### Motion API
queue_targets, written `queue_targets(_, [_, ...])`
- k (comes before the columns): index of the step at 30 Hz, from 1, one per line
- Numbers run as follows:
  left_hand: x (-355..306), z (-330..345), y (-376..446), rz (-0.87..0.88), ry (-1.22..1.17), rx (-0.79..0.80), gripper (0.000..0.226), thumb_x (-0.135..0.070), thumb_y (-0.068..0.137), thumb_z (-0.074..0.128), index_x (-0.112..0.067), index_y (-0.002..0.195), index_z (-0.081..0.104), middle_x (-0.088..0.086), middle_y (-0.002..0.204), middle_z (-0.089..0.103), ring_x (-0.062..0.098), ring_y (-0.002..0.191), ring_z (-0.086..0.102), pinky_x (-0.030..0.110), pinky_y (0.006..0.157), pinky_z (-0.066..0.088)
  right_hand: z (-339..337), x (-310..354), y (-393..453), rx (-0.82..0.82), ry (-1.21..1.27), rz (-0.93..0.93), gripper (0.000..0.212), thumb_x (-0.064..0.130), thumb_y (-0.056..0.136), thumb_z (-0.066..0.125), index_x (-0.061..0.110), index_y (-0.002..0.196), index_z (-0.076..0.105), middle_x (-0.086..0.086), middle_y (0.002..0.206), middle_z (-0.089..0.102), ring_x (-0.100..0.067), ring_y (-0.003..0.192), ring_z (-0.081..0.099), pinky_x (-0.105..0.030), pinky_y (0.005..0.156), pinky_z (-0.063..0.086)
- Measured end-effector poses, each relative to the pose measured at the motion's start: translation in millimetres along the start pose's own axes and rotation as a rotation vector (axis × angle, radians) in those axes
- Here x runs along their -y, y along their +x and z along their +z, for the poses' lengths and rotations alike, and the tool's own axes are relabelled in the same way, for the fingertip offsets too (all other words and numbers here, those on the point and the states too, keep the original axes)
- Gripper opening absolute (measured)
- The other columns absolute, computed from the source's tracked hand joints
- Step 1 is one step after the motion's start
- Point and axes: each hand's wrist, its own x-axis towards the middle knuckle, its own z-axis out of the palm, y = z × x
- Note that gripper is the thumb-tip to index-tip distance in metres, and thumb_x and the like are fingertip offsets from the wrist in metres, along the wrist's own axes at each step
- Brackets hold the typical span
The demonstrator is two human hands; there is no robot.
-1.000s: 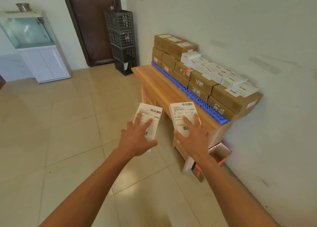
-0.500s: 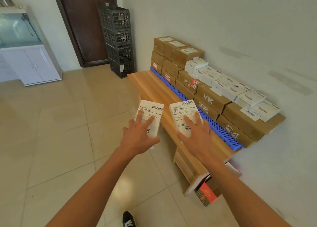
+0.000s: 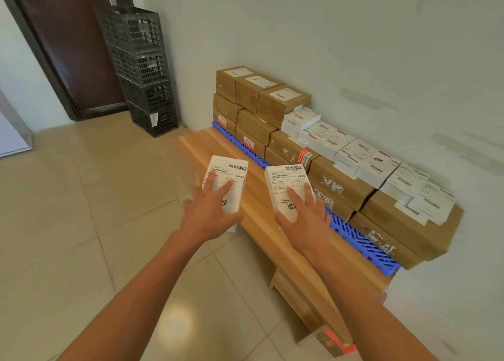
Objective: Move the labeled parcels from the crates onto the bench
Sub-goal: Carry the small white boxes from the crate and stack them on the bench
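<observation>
Hands reach forward side by side, each carrying one white labeled parcel. The left hand (image 3: 210, 213) grips the left parcel (image 3: 228, 184) from above, fingers spread over its printed label and thumb round its side; this parcel hangs over the near-left edge of the wooden worktop (image 3: 245, 197), partly above the tiled floor (image 3: 81, 224). The right hand (image 3: 302, 218) holds the right parcel (image 3: 289, 190) the same way, above the worktop's bare wood. Whether either parcel touches the wood cannot be told. Along the worktop's far side, against the wall, a blue pallet (image 3: 362, 244) carries stacked brown cartons (image 3: 341, 183), with small white boxes (image 3: 362, 158) lying on top. Black crates (image 3: 141, 68) stand stacked at far left, beside a dark door (image 3: 62, 47).
</observation>
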Motion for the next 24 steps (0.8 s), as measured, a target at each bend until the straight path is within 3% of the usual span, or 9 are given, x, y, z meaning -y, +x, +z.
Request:
queue_targets(15, [-59.6,50.4,216.3,0.209,0.026,0.196,0.098,-0.070,0.072,0.059,-0.046,0.158,0.019,-0.010,0.169,-0.005,0.029,0.147,0.019,0.056,0.111,0.034,24.5,-58.7,170.4,-0.098,0.061,0.204,0.070,0.064,0.089,0.057,0.041,0.152,0.035,0.003,0.168,0.008,-0.028,0.150,0.012,-0.058,0.119,0.015])
queue_targets(19, [-87.4,55.5,270.7,0.260,0.006,0.223,0.104,-0.080,0.063,0.048,-0.048,0.158,0.020,-0.012,0.169,-0.006,0.026,0.150,0.016,0.056,0.115,0.031,16.4,-78.9,217.1,-0.126,0.073,0.238,0.069,0.064,0.089,0.058,0.039,0.151,0.038,0.003,0.168,0.009,-0.028,0.149,0.016,-0.056,0.118,0.018])
queue_targets(24, [-138.1,60.4,332.8,0.363,-0.001,0.257,0.097,-0.069,0.074,0.061,-0.048,0.158,0.019,-0.013,0.169,-0.006,0.029,0.153,0.011,0.059,0.117,0.029,-0.3,-110.4,260.7,-0.169,0.092,0.348,0.068,0.067,0.091,0.052,0.041,0.152,0.033,0.007,0.169,0.004,-0.030,0.153,0.006,-0.060,0.120,0.017])
